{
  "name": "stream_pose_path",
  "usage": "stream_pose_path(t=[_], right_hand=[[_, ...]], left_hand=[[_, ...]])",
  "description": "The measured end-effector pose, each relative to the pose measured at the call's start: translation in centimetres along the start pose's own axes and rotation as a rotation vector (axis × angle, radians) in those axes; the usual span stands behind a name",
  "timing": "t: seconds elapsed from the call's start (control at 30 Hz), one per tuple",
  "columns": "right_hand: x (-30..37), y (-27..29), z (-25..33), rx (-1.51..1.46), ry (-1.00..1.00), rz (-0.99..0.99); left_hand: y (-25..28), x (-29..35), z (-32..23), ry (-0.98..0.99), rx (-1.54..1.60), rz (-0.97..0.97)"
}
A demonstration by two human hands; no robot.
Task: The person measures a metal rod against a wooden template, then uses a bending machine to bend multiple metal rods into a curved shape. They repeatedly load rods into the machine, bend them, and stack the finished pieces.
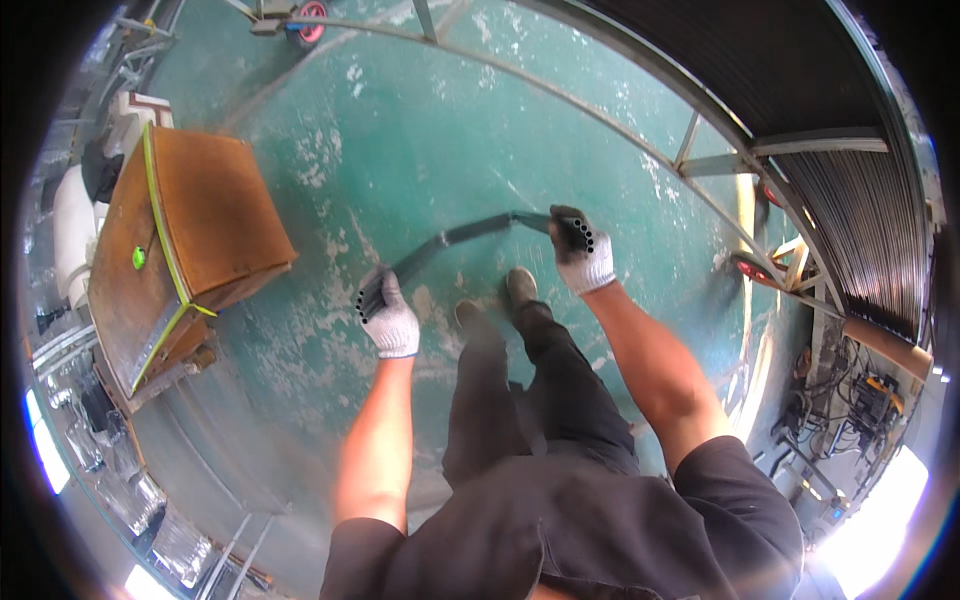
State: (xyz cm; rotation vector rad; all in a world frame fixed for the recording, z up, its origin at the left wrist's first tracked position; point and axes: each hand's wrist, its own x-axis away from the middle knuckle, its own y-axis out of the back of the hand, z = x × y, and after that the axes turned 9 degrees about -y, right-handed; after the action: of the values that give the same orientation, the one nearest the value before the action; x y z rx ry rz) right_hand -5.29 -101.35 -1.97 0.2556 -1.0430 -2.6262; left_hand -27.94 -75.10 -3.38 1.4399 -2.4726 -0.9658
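A long dark strip (472, 231) spans the space between my two hands, above the green floor. It curves upward in a shallow arc with bends along it, and I cannot tell whether it is one piece or several lying together. At its left end my left hand (388, 318), in a white knit glove with dark grey fingers, is closed around it. My right hand (584, 252), gloved the same way, grips the other end a little farther out. Dark round spots show along the fingers of both hands; what they are is unclear.
A brown wooden box (225, 205) with yellow-green edging stands at left. Along the right runs a metal rack (640, 145) loaded with many long black strips (850, 215). Red-rimmed wheels (757, 268) sit beneath it. Tools and cables (850, 400) lie at far right.
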Motion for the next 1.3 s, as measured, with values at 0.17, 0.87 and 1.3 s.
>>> stream_pose_path(t=[0.17, 0.87, 1.3], right_hand=[[-1.8, 4.0, 1.5, 0.057, -0.06, -0.053], [-16.6, 21.7, -18.0, 0.412, -0.482, -0.145], [-20.1, 24.5, -20.1, 0.163, -0.978, -0.278]], left_hand=[[-2.0, -4.4, -3.5, -0.039, 0.344, -0.021], [-34.6, -17.0, -27.7, -0.215, 0.064, 0.655], [-43.3, -19.5, -32.6, -0.242, -0.204, 0.788]])
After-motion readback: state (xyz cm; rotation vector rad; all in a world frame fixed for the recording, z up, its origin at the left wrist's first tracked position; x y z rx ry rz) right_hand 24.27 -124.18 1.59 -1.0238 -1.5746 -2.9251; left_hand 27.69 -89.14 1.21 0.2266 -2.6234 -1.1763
